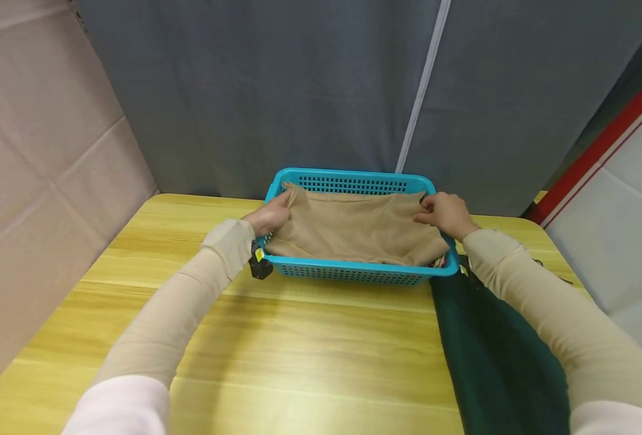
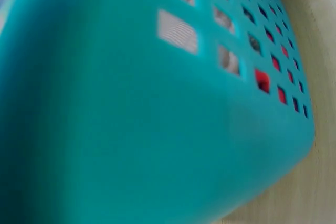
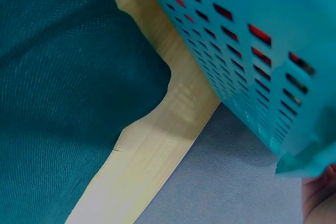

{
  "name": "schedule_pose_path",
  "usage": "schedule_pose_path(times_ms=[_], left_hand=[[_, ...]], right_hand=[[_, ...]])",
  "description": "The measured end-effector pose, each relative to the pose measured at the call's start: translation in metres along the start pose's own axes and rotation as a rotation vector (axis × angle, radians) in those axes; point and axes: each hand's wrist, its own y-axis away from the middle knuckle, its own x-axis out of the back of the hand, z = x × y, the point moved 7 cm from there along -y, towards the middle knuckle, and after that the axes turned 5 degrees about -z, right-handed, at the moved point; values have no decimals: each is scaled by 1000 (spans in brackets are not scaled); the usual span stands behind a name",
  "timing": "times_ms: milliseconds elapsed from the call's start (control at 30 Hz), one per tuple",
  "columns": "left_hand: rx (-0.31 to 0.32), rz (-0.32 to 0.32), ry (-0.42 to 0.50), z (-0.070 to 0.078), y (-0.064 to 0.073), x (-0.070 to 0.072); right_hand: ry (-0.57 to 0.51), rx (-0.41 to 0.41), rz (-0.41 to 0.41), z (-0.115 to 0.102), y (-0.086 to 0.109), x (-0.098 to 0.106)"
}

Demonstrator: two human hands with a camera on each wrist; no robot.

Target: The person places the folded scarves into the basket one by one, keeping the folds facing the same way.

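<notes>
A beige cloth (image 1: pixel 353 226) lies spread over the inside of a blue plastic basket (image 1: pixel 353 270) in the head view. At the basket's left end, my left hand (image 1: pixel 270 215) pinches the cloth's upper left corner, where the fabric bunches. My right hand (image 1: pixel 447 213) has its fingers bent at the cloth's right edge, beside the rim, and pinches the fabric there. Perforated basket wall (image 2: pixel 157 129) fills most of the left wrist view, hiding that hand. Red and pale fabric shows through the holes. In the right wrist view, part of the right hand (image 3: pixel 321 200) shows beside the rim.
A dark green cloth (image 1: pixel 500 356) lies on the wooden table (image 1: pixel 321 350), right of the basket and partly under my right arm. Behind the table hangs a grey curtain (image 1: pixel 255 90). Pale panels stand at the left (image 1: pixel 38 151) and right (image 1: pixel 619 199).
</notes>
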Motion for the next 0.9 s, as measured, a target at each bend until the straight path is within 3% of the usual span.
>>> schedule_pose_path(times_ms=[200, 500, 700, 900], left_hand=[[-8, 7, -31, 2, 0, -2], [-22, 20, -80, 7, 4, -2], [-42, 19, -106, 14, 11, 1], [-67, 62, -168, 26, 23, 0]], right_hand=[[34, -12, -13, -1, 0, -2], [-1, -37, -60, -4, 3, -2], [-26, -45, -65, -9, 7, 2], [-45, -34, -59, -14, 12, 7]])
